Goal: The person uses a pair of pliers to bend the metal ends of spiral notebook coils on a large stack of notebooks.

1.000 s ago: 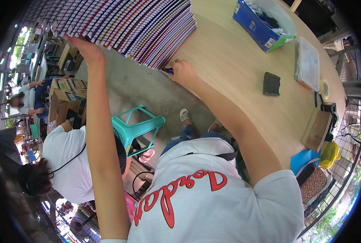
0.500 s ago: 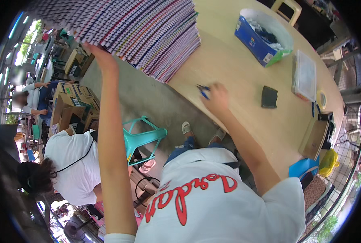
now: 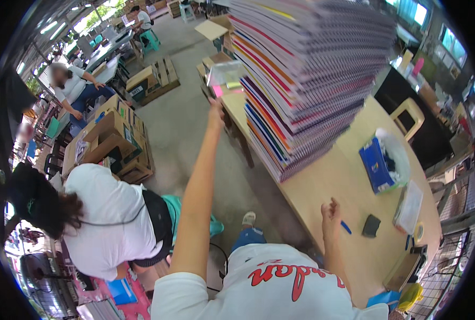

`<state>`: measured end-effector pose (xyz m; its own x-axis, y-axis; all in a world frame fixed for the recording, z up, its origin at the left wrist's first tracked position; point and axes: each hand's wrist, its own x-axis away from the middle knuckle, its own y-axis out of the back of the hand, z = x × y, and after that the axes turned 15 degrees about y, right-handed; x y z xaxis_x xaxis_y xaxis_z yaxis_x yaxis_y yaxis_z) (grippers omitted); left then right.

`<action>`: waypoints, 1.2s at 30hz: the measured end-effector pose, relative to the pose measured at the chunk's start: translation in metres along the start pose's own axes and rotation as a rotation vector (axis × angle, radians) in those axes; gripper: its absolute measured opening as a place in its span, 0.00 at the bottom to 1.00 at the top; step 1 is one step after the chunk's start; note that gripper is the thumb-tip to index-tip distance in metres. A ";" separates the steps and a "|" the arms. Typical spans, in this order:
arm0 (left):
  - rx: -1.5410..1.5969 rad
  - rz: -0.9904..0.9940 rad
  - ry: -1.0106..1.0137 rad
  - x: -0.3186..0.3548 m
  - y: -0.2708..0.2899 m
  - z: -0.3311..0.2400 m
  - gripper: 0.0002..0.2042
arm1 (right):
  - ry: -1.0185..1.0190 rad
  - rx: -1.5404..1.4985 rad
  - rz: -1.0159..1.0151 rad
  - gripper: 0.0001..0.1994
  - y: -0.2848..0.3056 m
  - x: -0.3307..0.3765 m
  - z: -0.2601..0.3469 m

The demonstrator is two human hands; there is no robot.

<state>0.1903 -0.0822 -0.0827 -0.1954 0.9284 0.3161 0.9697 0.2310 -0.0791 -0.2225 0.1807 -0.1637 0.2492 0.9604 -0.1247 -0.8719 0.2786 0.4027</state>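
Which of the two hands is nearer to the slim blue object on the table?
The right hand: the slim blue object lies beside it. The left hand is farther off, left of the notebook stack.

- A workshop handling bound paper goods: a tall stack of spiral-bound books (image 3: 315,90) on a pale tabletop (image 3: 363,269).
- Bare concrete floor (image 3: 171,120), with open cardboard boxes (image 3: 135,136) and a wooden pallet (image 3: 165,77) standing on it.
- People (image 3: 81,85) seated near long work tables (image 3: 107,69), one on a teal stool (image 3: 151,40).
- Strip lights (image 3: 49,27) overhead; wire mesh (image 3: 460,212) along the right side.
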 end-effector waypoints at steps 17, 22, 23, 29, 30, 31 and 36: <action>-0.272 0.703 0.606 -0.181 -0.033 0.152 0.33 | -0.220 -1.000 -0.158 0.42 -0.190 -0.136 -0.027; -0.471 0.628 0.462 -0.155 -0.041 0.150 0.23 | -0.275 -0.971 -0.207 0.42 -0.175 -0.139 -0.037; -0.308 0.641 0.625 -0.133 -0.071 0.141 0.26 | -0.294 -0.943 -0.267 0.42 -0.156 -0.136 -0.048; 0.123 0.568 0.601 -0.054 -0.064 0.139 0.28 | -0.331 -0.823 -0.176 0.42 -0.116 -0.173 -0.026; 0.211 0.541 0.599 -0.044 -0.060 0.151 0.29 | -0.324 -0.807 -0.155 0.42 -0.109 -0.181 -0.019; 0.274 0.547 0.570 -0.019 -0.073 0.149 0.30 | -0.322 -0.772 -0.163 0.42 -0.093 -0.186 -0.022; 0.545 0.328 0.476 0.083 -0.126 0.139 0.29 | -0.265 -0.693 -0.117 0.43 -0.044 -0.224 -0.012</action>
<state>0.0319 0.0064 -0.1780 0.2906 0.7778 0.5573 0.7348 0.1916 -0.6507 -0.2452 -0.0462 -0.1644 0.3736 0.9190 0.1261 -0.8772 0.3943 -0.2740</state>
